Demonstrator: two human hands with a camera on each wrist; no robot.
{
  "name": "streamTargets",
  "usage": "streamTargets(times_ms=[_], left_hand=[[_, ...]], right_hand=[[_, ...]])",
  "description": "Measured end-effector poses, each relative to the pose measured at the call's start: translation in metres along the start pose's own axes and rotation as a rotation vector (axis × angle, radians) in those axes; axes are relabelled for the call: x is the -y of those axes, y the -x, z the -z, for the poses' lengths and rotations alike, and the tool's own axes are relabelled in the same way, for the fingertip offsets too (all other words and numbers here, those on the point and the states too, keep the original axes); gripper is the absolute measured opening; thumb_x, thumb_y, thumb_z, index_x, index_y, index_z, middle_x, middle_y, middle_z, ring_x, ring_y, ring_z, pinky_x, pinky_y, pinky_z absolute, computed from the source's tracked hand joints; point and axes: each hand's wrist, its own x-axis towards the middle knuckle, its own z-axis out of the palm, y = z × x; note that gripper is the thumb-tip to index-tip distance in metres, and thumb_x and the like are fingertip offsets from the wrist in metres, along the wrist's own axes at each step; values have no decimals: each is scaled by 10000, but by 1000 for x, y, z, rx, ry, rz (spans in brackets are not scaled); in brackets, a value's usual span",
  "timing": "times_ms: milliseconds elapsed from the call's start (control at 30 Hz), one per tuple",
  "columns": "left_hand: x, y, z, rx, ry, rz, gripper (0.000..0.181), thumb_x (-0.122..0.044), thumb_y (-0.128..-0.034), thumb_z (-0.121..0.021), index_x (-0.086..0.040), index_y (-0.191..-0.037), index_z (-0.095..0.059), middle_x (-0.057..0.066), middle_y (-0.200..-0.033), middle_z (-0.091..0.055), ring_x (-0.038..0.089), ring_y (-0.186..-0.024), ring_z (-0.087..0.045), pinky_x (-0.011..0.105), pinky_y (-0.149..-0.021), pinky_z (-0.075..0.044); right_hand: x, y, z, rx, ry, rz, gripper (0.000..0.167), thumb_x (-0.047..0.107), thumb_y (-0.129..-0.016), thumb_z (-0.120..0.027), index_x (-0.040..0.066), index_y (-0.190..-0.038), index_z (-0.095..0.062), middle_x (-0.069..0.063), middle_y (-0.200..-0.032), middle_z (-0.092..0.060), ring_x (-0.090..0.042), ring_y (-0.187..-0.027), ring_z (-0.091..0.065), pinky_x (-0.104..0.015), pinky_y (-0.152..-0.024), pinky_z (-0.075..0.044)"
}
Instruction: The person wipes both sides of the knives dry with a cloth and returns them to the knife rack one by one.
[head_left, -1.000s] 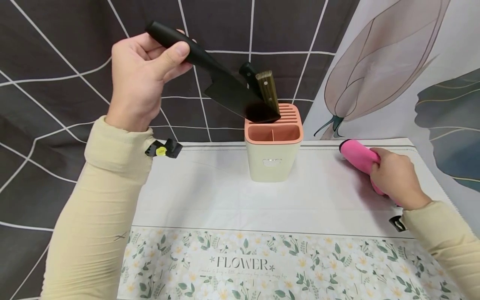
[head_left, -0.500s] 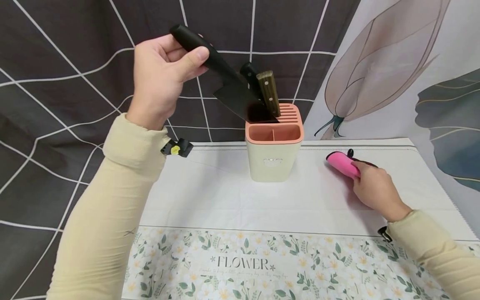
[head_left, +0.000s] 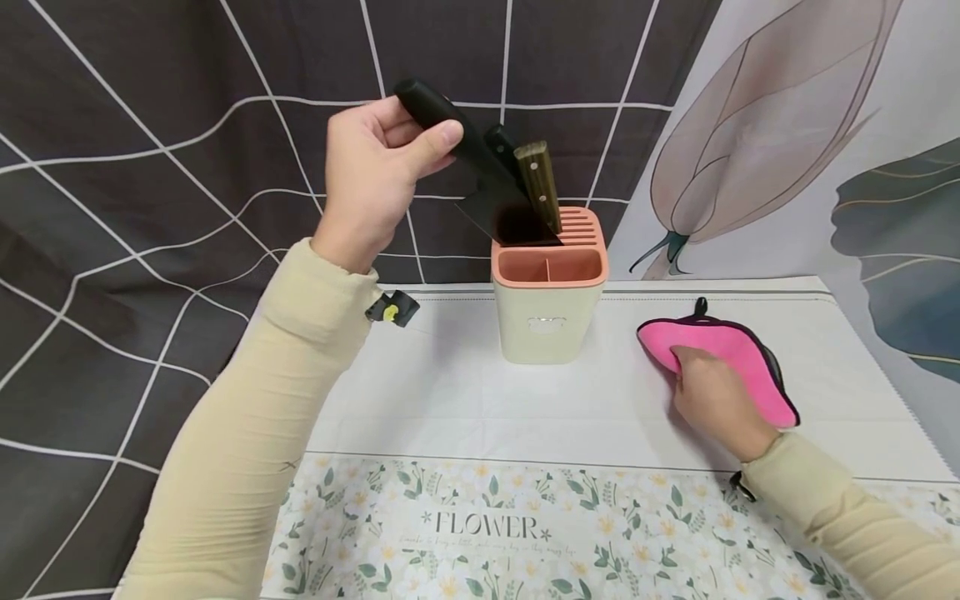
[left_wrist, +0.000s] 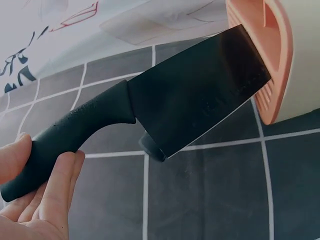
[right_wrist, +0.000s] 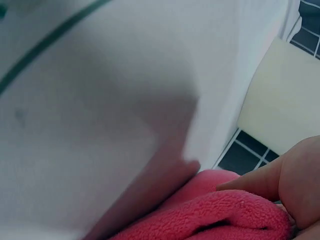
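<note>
My left hand (head_left: 375,179) pinches the black handle of a cleaver (left_wrist: 195,95) between thumb and fingers. The cleaver slants down to the right, its blade's far end at the orange slotted top of a cream knife holder (head_left: 543,325). Whether that end has entered a slot, I cannot tell. A wood-handled knife (head_left: 538,187) and a black-handled knife (head_left: 501,146) stand in the slots; their blades are hidden. On the table to the right, my right hand (head_left: 716,400) grips a pink cloth (head_left: 750,367) with dark edging, its fluffy folds showing in the right wrist view.
Two open compartments (head_left: 576,267) form the holder's front. The white table cover (head_left: 435,392) has a floral band along its near side. A dark gridded curtain (head_left: 187,125) hangs behind and to the left, close to my left arm.
My left hand has moved right and down, bringing the cleaver more upright over the holder. My right hand has moved left and toward me; the bunched cloth now lies more spread out.
</note>
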Motion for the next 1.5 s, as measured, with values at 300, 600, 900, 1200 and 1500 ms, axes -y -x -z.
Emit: streamTargets(times_ms=[300,600,900,1200,1500], left_hand=[[14,2,-11,13,-43,48,253,25,-822,-798,80,-1054,-714,141,-935,-739,194,-863,-723,303,-823,-586],[30,5,-21,53,-171,31,264,-15,-850,-787,69,-1091,-719,158,-974,-743,172,-868,-717,279,-836,-577],[48,9,-30,63,-241,26,295,-67,-867,-789,40,-1134,-722,148,-1007,-745,165,-912,-712,257,-857,-560],[65,14,-42,51,-273,25,310,-87,-865,-798,28,-1143,-722,137,-1022,-748,156,-931,-719,231,-858,-552],[74,20,-46,56,-259,61,326,-96,-868,-796,26,-1159,-713,148,-1034,-738,159,-927,-732,240,-819,-573]], right_hand=[[7,6,-13,5,36,38,381,-115,-854,-495,-275,-1200,-517,-450,-1153,-543,-576,-1094,-547,-625,-953,-460],[10,13,-19,85,1,29,493,-45,-908,-531,-304,-1298,-377,-547,-1322,-340,-672,-1269,-329,-703,-1082,-267],[14,16,-21,204,-99,-79,657,124,-988,-548,-258,-1418,-229,-530,-1457,-133,-662,-1374,-115,-731,-1110,-119],[15,21,-18,275,-155,-87,820,310,-1028,-546,-194,-1503,-108,-466,-1535,35,-615,-1425,52,-718,-1129,12],[36,22,-9,198,-125,-41,839,345,-1002,-598,-140,-1528,-160,-459,-1542,4,-618,-1428,15,-742,-1116,-44]])
